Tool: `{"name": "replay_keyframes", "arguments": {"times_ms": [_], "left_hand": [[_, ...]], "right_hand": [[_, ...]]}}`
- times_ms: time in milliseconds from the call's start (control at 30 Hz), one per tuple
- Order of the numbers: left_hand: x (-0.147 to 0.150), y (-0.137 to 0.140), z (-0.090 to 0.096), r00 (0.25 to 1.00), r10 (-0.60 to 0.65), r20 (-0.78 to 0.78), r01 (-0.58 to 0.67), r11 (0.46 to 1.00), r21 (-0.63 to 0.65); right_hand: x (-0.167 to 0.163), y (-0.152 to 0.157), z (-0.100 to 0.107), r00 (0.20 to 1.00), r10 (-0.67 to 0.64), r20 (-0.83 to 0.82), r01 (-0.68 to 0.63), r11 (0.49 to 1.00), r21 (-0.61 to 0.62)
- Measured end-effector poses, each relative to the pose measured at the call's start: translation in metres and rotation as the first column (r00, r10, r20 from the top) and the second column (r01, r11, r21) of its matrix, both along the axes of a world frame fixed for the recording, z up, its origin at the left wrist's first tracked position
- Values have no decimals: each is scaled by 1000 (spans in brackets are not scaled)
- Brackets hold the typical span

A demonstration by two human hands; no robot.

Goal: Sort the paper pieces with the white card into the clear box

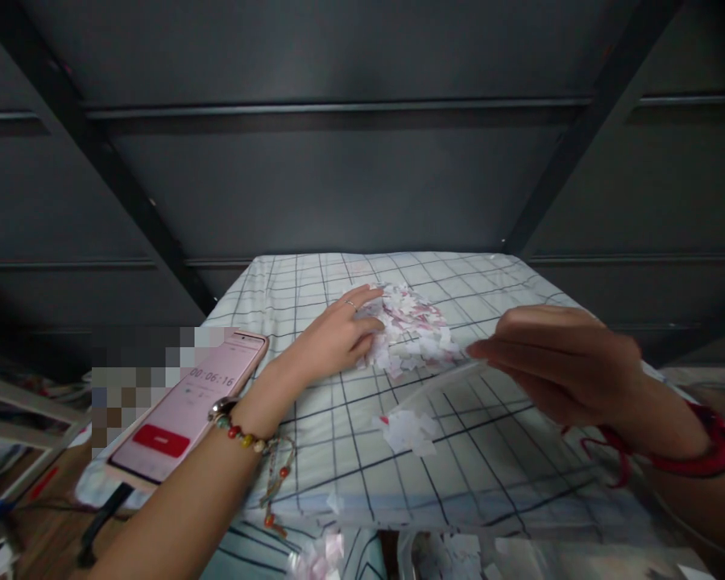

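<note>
My left hand [344, 332], with a ring on one finger, rests at the left side of a heap of torn white and pink paper scraps [414, 318]. Its fingers are spread and touch the scraps. To the right of the heap, my right hand [561, 362] pinches the edge of a clear plastic bag [444, 385]. The bag slants down to the left, and a small clump of white paper scraps [408, 431] shows at its lower end; whether all of them lie inside is hard to see. My right fingertips are partly hidden behind the hand.
A phone [187, 411] with a running timer lies at the left edge of the checked tablecloth [314, 451]. Below the near edge are more scraps [320, 556] and a container [453, 556] with scraps. A dark panelled wall [338, 177] stands behind the table.
</note>
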State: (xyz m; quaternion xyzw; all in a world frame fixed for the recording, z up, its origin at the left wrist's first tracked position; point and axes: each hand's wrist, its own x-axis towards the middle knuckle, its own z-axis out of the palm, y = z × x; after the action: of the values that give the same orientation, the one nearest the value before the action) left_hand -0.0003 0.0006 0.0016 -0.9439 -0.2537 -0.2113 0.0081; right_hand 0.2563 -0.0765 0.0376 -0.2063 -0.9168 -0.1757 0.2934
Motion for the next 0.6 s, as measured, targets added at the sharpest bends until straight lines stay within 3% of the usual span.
{"name": "replay_keyframes", "arguments": {"times_ms": [200,300,433,600], "left_hand": [[0,3,-4,998,-49,28,49,999,14],[2,1,-5,995,-87,49,85,996,28],[7,-5,-3,986,-162,48,162,987,11],[12,-13,-2,966,-258,31,259,965,-36]], "right_hand": [[-12,-9,10,1000,26,16,-26,999,27],[-8,-17,8,996,23,82,-18,998,-56],[5,-28,7,998,-41,41,47,987,-156],[10,-37,5,992,-122,19,124,988,-96]]}}
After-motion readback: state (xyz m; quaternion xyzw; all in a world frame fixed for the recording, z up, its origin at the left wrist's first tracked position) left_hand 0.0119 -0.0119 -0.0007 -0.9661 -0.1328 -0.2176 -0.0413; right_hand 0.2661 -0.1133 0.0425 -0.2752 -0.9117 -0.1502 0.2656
